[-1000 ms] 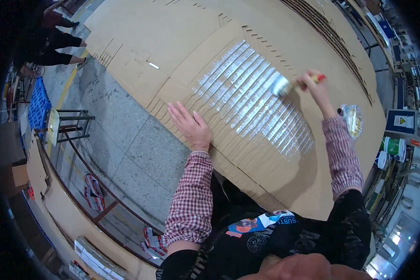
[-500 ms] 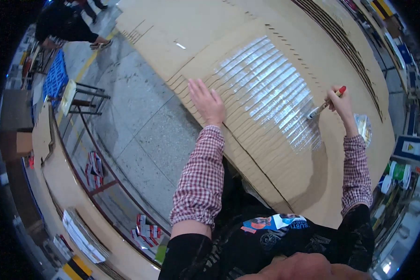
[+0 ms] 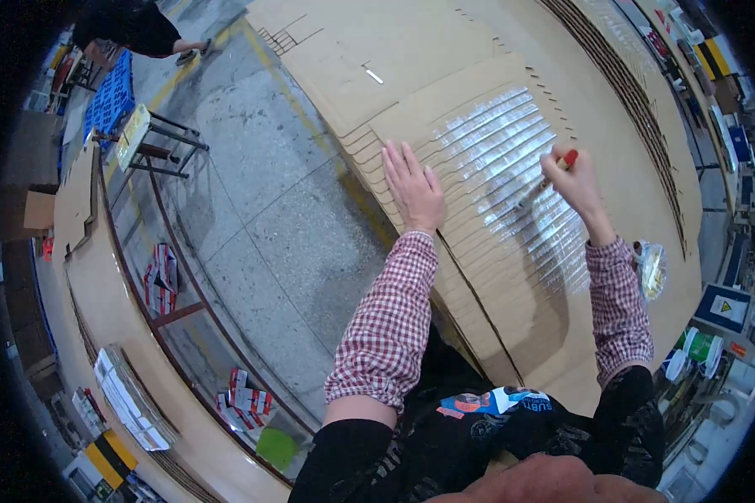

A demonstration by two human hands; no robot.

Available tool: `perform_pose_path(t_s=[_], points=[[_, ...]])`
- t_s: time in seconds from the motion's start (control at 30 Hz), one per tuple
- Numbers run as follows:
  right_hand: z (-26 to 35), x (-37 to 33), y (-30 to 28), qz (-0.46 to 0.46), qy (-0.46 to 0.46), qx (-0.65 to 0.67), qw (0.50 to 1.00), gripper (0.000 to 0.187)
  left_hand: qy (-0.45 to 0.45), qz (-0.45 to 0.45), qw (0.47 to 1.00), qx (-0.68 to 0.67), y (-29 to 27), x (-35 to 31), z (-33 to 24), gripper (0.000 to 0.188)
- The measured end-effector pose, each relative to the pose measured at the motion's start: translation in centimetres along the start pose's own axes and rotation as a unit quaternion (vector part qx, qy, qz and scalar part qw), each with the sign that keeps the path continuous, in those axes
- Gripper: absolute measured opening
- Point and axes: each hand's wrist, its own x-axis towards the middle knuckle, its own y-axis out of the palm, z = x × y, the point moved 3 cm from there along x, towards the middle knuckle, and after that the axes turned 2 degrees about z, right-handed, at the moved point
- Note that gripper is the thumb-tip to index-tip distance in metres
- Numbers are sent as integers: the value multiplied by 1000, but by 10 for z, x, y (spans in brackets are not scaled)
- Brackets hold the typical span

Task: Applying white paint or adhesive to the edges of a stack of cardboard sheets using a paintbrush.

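Just beside the checked right sleeve (image 3: 619,302) there is a clear plastic container (image 3: 652,270). The right hand (image 3: 575,183) is closed around the handle of a brush (image 3: 537,192), which is tilted over shiny strips (image 3: 488,138) on overlapping cardboard sheets (image 3: 478,277). The left hand (image 3: 413,189) lies flat on these sheets, fingers slightly apart. Farther, at the left, stands a stool (image 3: 134,138); beyond it is another person (image 3: 130,29).
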Motion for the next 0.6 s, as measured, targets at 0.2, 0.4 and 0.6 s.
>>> perform_pose_path(t_s=[0.2, 0.4, 0.6], points=[[16, 48, 14, -110, -89, 68, 988, 33, 22, -2, 999, -32, 10, 1, -16, 58], [34, 31, 22, 3, -24, -13, 1000, 26, 5, 12, 1000, 0, 2, -1, -6, 59], [50, 50, 54, -73, -162, 8, 984, 24, 8, 17, 1000, -18, 9, 1, -13, 58]])
